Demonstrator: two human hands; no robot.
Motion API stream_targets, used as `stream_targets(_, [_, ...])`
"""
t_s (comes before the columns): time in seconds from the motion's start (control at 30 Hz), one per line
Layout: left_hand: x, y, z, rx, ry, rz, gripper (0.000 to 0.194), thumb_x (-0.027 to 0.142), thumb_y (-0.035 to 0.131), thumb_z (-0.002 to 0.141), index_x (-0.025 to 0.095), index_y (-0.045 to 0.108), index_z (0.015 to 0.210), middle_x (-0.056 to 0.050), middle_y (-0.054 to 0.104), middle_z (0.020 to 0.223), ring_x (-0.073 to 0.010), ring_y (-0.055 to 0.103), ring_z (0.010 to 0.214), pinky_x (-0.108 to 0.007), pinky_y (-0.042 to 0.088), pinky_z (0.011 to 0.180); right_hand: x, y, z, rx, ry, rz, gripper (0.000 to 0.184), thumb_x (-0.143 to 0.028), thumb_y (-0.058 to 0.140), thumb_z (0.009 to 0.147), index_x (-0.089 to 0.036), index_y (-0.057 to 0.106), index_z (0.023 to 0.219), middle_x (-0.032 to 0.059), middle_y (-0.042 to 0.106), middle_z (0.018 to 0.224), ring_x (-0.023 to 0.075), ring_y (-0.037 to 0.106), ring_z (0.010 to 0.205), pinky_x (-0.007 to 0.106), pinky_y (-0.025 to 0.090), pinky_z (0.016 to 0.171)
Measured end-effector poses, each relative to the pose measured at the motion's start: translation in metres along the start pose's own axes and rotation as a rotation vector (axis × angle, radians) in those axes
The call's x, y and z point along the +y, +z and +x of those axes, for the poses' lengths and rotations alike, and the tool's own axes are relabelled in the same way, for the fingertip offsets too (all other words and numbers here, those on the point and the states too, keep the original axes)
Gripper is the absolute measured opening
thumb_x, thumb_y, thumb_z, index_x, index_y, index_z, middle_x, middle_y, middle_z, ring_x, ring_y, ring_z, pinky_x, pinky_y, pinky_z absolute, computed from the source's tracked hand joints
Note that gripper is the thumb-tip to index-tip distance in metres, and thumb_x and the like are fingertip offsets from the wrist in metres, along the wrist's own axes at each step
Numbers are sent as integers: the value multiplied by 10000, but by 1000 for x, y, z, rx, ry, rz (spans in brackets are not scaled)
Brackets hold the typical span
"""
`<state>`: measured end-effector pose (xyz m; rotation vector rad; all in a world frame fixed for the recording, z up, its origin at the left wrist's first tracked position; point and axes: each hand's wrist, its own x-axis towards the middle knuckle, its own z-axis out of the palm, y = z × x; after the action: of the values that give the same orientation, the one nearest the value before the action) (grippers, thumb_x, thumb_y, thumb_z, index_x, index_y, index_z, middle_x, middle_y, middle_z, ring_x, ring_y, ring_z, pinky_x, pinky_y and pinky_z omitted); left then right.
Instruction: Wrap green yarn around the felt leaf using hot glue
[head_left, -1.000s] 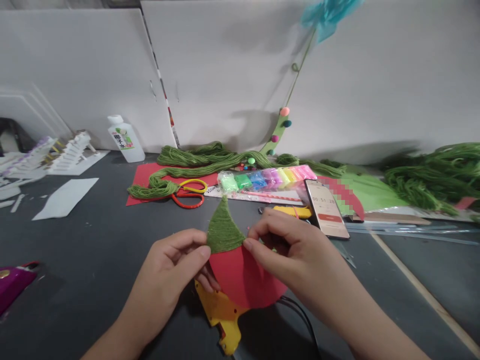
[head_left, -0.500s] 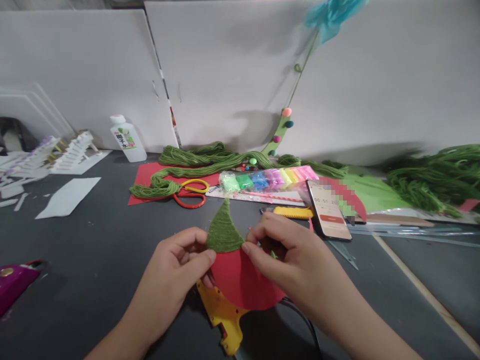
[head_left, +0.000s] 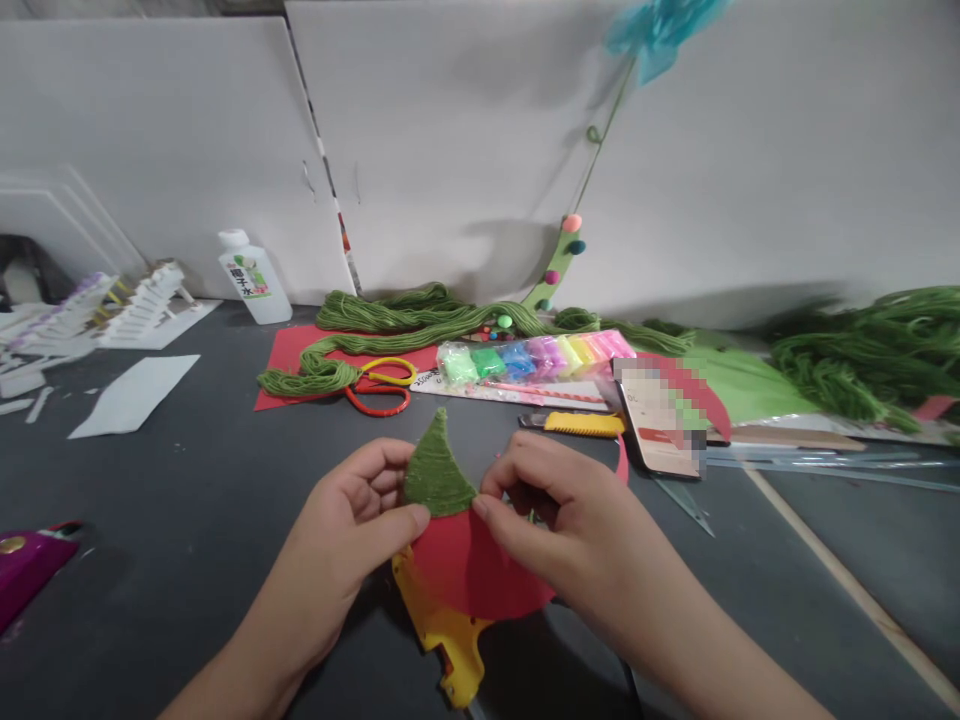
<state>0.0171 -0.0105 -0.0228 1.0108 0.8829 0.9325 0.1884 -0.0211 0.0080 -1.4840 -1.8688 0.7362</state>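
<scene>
Red card (head_left: 472,575) sits a little lower and farther left than 0.5 s ago, partly covering a yellow glue gun (head_left: 457,640); this seems only a readjustment, its bottom still bare. Left hand (head_left: 356,530) clamps the card's left edge, thumb in front; right hand (head_left: 562,525) pinches, thumb and forefinger together, the green yarn's corner on the right.

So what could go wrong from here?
1. The green yarn might slip at its lower edge, where the left hand and right hand pinch beside bare red card.
2. The yellow glue gun, partly hidden by the card, might burn the left hand if hot; heat can't be seen.
3. The yellow utility knife lies just beyond the right hand; a stray move could catch it.
</scene>
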Motion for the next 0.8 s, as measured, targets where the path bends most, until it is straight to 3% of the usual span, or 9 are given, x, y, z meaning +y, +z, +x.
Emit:
stream_targets(0.27, [1,-3,0,-21,-63,-23,436,51,584,712,221,506,1107,-35,685,1005,-147,645,776,-234,460,657,-2,1,1,-53,37,16,163,-70,543,704,-174,551,579,-31,493,622,96,465,568,211,341,507])
stream_targets(0.57, [7,5,0,64,-88,42,495,67,630,587,204,450,1028,-4,697,811,-122,603,641,-207,412,580,-1,2,2,-78,46,-3,165,-67,550,692,-177,537,571,-35,489,618,97,448,562,214,327,500])
stream_targets(0.8, [5,2,1,15,-109,52,524,36,588,608,216,401,1063,12,687,812,-104,602,617,-193,408,569,-2,5,1,-98,50,-20,154,-72,546,689,-176,541,576,-30,499,628,106,459,578,222,329,514])
